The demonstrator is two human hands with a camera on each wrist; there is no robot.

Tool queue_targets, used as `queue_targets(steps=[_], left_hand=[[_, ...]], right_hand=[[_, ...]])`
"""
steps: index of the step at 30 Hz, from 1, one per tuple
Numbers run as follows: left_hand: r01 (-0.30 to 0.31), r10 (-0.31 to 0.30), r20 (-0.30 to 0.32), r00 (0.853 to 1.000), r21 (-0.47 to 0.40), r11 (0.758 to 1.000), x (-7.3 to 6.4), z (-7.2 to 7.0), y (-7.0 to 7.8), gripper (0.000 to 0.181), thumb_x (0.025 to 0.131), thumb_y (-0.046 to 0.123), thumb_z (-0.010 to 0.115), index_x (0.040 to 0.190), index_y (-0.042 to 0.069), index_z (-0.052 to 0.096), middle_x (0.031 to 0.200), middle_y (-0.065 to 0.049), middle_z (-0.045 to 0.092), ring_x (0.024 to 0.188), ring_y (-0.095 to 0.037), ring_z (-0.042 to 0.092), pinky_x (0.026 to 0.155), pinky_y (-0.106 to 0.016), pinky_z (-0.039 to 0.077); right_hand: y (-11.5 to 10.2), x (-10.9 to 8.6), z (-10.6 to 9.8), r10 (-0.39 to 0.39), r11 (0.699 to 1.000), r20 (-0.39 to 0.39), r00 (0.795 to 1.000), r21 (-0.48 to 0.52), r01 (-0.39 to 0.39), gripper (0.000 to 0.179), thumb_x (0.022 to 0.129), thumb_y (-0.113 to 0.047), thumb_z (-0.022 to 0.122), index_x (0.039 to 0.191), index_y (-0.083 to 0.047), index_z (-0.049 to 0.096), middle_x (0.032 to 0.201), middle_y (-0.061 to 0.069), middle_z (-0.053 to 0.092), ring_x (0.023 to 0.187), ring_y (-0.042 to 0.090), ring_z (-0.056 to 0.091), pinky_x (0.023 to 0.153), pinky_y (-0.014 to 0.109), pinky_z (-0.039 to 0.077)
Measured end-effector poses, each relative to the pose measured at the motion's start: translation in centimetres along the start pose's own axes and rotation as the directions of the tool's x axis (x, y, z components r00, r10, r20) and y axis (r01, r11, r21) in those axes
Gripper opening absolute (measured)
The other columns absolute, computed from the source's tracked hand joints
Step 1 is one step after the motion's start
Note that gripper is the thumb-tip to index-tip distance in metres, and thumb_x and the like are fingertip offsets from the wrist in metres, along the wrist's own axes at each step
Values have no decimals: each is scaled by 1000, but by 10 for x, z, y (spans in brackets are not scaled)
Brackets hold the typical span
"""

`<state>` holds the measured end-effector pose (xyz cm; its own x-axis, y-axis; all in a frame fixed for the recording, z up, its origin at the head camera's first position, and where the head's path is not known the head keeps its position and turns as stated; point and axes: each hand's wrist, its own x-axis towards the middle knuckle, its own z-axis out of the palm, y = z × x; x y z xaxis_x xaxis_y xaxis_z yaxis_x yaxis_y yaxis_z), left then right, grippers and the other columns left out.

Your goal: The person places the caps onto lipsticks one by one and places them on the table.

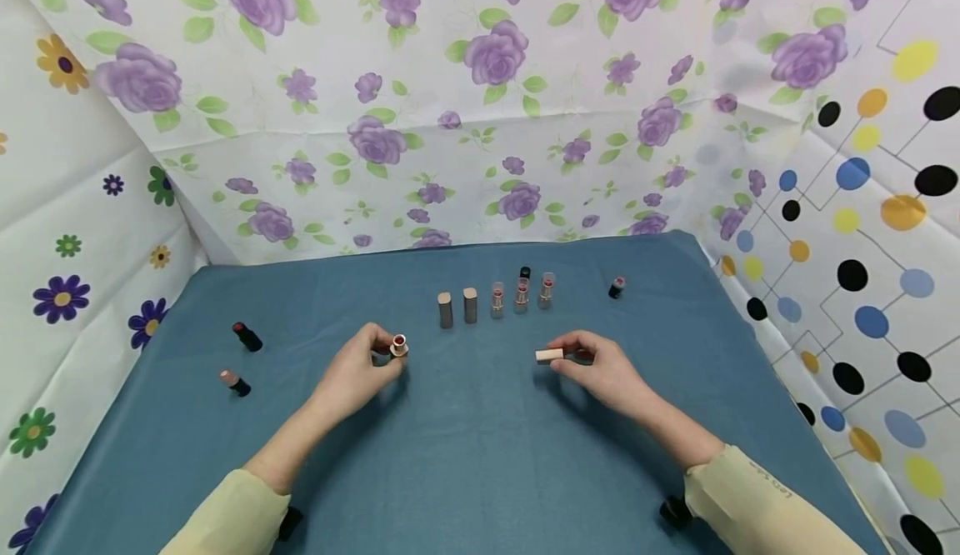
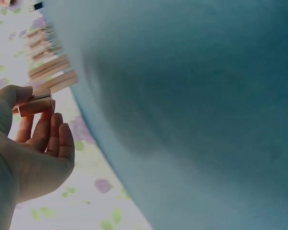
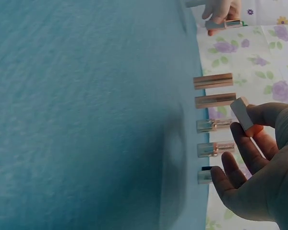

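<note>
My left hand [image 1: 352, 380] pinches an uncapped lipstick [image 1: 399, 345] between thumb and fingers. Its open end, with a gold-coloured rim and a reddish centre, faces the head camera. In the left wrist view the same lipstick tube [image 2: 36, 105] looks brown and shiny. My right hand [image 1: 603, 376] holds a pale lipstick cap [image 1: 549, 357] by one end, its other end pointing left. Against the light, the cap [image 3: 242, 114] shows as a small box shape between thumb and fingertips in the right wrist view. Both hands are raised over the blue cloth, apart from each other.
Two brown capped lipsticks [image 1: 446, 310] and three clear-capped lipsticks [image 1: 497, 300] stand in a row towards the back. A small black item [image 1: 525, 272] is behind them. Dark-based lipsticks lie at left [image 1: 247, 337] and back right [image 1: 617, 287]. Patterned cloth walls [image 1: 450, 163] surround the table.
</note>
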<state>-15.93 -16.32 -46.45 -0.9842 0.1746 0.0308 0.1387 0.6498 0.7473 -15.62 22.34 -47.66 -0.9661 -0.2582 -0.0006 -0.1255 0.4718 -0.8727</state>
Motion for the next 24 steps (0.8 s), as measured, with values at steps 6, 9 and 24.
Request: queue_targets(steps=[6,9,24], left_hand=[[-56,55,8,998,25,998,-3,-7,21,17,97,19,71,111,16,63,111,0,65,106,-25,63,95,-50,50],[-71,70,18,997,40,997,-5,-7,31,17,97,22,72,112,19,66,106,5,66,102,-20,61,91,-48,51],[-209,203,53,978,149,966,-8,15,63,13,93,26,79,104,28,73,99,15,63,94,-13,54,75,-36,47]], right_hand=[[-5,4,-1,-10,1000,-9,1000,22,10,34,98,-37,72,126,-18,70,121,1,67,112,22,62,96,47,52],[-8,5,1,-11,1000,-19,1000,26,11,36,98,-39,72,126,-18,70,120,1,67,112,22,63,94,46,53],[-31,9,19,-73,995,-7,997,66,74,28,99,-27,72,125,-17,71,120,-1,67,111,21,63,92,43,54]])
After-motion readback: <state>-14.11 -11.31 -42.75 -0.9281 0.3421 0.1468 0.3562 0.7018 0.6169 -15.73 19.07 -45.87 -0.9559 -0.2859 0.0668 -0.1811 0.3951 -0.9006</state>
